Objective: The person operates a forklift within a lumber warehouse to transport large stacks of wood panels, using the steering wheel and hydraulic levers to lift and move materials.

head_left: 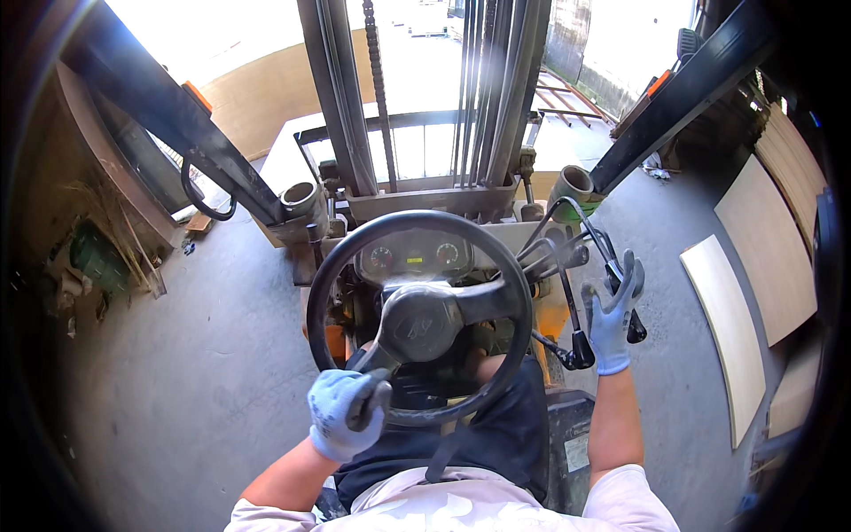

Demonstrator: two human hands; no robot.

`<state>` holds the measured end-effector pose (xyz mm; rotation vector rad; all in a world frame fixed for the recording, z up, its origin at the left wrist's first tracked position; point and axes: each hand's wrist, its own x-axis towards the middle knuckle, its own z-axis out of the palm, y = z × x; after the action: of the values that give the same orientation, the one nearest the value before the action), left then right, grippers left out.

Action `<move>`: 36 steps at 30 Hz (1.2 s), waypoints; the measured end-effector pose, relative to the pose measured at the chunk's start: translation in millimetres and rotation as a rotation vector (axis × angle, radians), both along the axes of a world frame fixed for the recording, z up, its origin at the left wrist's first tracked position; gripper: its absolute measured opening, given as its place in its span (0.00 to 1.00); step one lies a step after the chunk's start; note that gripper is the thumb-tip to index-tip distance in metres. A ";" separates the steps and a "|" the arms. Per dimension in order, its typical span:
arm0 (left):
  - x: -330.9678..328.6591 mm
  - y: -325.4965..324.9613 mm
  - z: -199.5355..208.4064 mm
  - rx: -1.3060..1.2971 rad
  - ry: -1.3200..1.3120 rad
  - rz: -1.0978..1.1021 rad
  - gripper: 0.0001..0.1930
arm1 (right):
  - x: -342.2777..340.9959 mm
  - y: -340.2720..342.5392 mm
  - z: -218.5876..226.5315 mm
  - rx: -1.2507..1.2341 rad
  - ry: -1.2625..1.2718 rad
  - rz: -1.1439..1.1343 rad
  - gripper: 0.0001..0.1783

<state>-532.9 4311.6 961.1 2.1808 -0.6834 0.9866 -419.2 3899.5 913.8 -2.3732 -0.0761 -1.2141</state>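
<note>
I sit at a forklift's black steering wheel point(424, 219). My left hand point(346, 412), in a light blue glove with dark fingertips, is closed at the lower left of the rim; its grip partly hides what lies under the fingers. To the wheel's right, my right hand point(613, 315) wears a matching glove. Its fingers point up and stand apart from the thumb, beside the black-knobbed control levers point(581, 353). One lever passes behind or against these fingers; I cannot tell whether they touch. A dashboard point(414, 257) with two round gauges shows through the wheel.
Ahead rises the lift mast point(514, 97) with its chains. Dark cab posts point(168, 106) slant down on both sides. Pale wood sheets point(731, 328) lie or lean at the right, and a large wood panel point(266, 97) stands beyond. Debris lines the left wall above the concrete floor point(204, 355).
</note>
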 end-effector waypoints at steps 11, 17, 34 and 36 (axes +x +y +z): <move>164.7 -60.5 128.5 -0.070 0.028 -0.173 0.10 | -24.3 35.9 31.0 0.046 0.070 0.031 0.54; 58.4 -123.9 43.6 0.368 0.040 -0.697 0.16 | -41.1 35.7 43.8 0.052 0.125 0.025 0.54; 233.4 -44.1 115.7 -0.061 0.438 -0.199 0.10 | 15.5 77.5 64.1 0.056 0.176 0.012 0.51; 246.2 45.2 124.4 -0.265 0.344 -0.076 0.10 | 4.7 78.6 80.4 0.093 0.160 0.045 0.51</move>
<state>-286.7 4356.8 1085.5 2.0055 -0.4416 0.6023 -414.5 3978.2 994.2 -2.3649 -0.0211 -0.9820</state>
